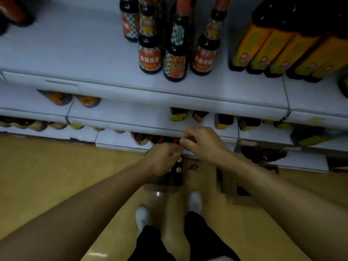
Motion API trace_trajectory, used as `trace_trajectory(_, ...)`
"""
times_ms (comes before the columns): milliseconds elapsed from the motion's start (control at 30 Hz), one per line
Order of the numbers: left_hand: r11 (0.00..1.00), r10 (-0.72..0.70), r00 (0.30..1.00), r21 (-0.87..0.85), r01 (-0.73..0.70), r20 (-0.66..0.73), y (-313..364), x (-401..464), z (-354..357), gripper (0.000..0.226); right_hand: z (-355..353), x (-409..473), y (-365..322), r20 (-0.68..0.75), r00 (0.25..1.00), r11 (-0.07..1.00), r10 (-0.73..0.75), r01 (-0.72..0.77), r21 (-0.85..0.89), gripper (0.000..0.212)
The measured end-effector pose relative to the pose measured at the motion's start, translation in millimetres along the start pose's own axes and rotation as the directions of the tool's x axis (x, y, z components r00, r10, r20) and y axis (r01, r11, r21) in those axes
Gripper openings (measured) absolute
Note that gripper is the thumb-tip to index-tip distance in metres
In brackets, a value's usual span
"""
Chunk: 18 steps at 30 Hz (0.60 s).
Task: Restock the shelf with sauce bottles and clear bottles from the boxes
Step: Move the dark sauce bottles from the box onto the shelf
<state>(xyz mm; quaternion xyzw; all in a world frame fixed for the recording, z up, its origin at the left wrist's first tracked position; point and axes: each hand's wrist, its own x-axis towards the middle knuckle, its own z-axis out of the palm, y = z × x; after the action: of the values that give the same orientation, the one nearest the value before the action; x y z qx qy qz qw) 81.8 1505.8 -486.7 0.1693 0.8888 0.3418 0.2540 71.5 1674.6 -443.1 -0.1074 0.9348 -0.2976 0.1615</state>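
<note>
While the camera looks steeply down a white shelf (113,59) unit, both hands meet low in front of its bottom tiers. Left hand (162,159): fingers curled, tips drawn together at its upper right; whether it pinches anything, cannot tell. Right hand (203,144): fingers curled too, thumb and fingertips touching the left hand's; contents blurred, cannot tell. Directly beneath the left hand, an open box (169,178) on the floor (47,176), round bottle caps (178,163) showing in it. Top shelf carries dark sauce bottles (175,61) with red-orange labels, upright, near the front edge; just right of them, larger dark bottles with yellow labels (278,53). White shoes (194,201) below.
</note>
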Motion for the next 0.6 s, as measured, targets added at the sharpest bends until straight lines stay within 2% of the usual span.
trace_trajectory(100, 0.993, -0.119, 0.992, -0.012, 0.119, 0.030, -39.8, 5.6, 36.1, 0.025, 42.0, 6.0, 35.8, 0.070, 0.996, 0.998, 0.060, -0.061, 0.011, 0.016)
trace_trajectory(233, 0.946, -0.306, 0.949, -0.093, 0.312, 0.077, -91.7, 12.6, 90.1, 0.026, 103.1, 14.3, 89.1, 0.159, 0.974, 0.986, 0.164, -0.165, -0.008, 0.014)
trace_trajectory(367, 0.935, -0.345, 0.921, -0.019, 0.354, 0.180, -145.6, 24.7, 142.7, 0.028, 168.2, 18.1, 141.2, 0.223, 0.953, 0.978, 0.204, -0.207, -0.011, 0.019)
trace_trajectory(533, 0.904, -0.416, 0.877, 0.007, 0.427, 0.241, -204.9, 37.5, 197.9, 0.037, 242.1, 28.2, 190.4, 0.319, 0.897, 0.951, 0.306, -0.301, -0.067, 0.021)
trace_trajectory(600, 0.886, -0.446, 0.865, -0.021, 0.463, 0.231, -221.8, 43.3, 214.9, 0.032, 267.4, 32.9, 202.3, 0.342, 0.888, 0.951, 0.307, -0.303, -0.068, 0.021)
